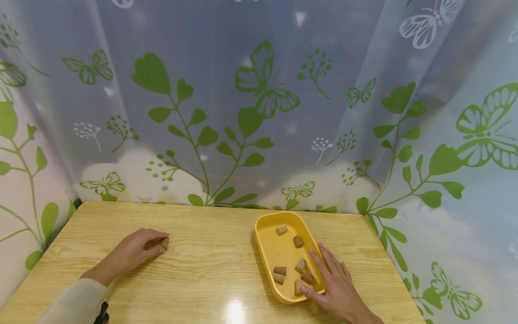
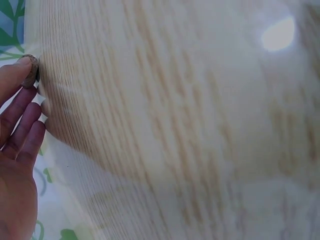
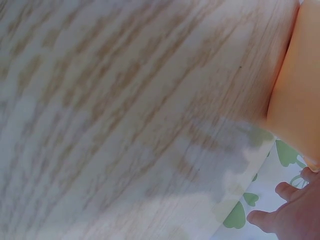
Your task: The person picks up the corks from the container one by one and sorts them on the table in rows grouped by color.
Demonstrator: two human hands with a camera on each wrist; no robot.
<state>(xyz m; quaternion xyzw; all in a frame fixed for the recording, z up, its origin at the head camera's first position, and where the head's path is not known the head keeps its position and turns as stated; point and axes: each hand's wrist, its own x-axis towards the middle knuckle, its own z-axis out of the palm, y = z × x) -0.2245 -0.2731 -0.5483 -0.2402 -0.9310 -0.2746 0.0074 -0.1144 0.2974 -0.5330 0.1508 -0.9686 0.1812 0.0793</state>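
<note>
My left hand [image 1: 135,249] is on the left side of the table and pinches a small cork stopper [image 1: 165,243] between thumb and fingers. In the left wrist view, the cork [image 2: 31,71] shows brown and speckled at the thumb tip. To the right stands a yellow plastic tray [image 1: 265,265] holding several cork stoppers, some lighter, some darker brown. My right hand [image 1: 337,288] lies over the tray's near right rim, fingers extended. Its thumb tip reaches inside, close to a light cork [image 1: 298,287]. In the right wrist view, several fingers appear beside the tray's outer wall [image 3: 295,95].
The wooden table [image 1: 202,270] has a light grain and a bright light reflection near its front. A curtain [image 1: 218,112] with green leaves and butterflies hangs along the back and both sides, right at the table's edges.
</note>
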